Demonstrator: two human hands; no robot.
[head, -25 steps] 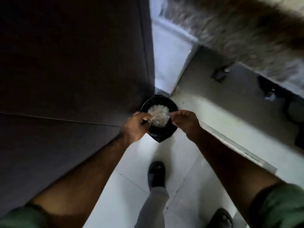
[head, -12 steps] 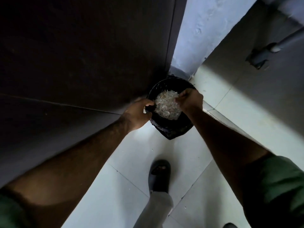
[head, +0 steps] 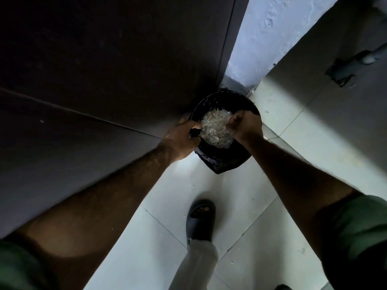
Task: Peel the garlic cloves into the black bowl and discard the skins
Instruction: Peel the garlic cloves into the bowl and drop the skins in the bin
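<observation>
A whitish heap of garlic skins (head: pixel 215 128) lies on a dark holder whose kind I cannot tell. It hangs just above the mouth of a black bin (head: pixel 222 164) lined with a black bag, standing on the floor in a corner. My left hand (head: pixel 182 141) grips the holder's left edge, thumb on top. My right hand (head: pixel 245 126) is curled round its right side, over the bin's right rim. No peeled cloves or black bowl are in view.
A dark door or cabinet face (head: pixel 104 59) fills the left side, close to the bin. A pale wall (head: pixel 261 38) rises behind it. Light floor tiles (head: pixel 282 164) spread to the right. My sandalled foot (head: pixel 201 218) stands just before the bin.
I have stepped closer to the bin, which now looks larger. Both hands have carried the skins forward, from in front of the bin to over its mouth.
</observation>
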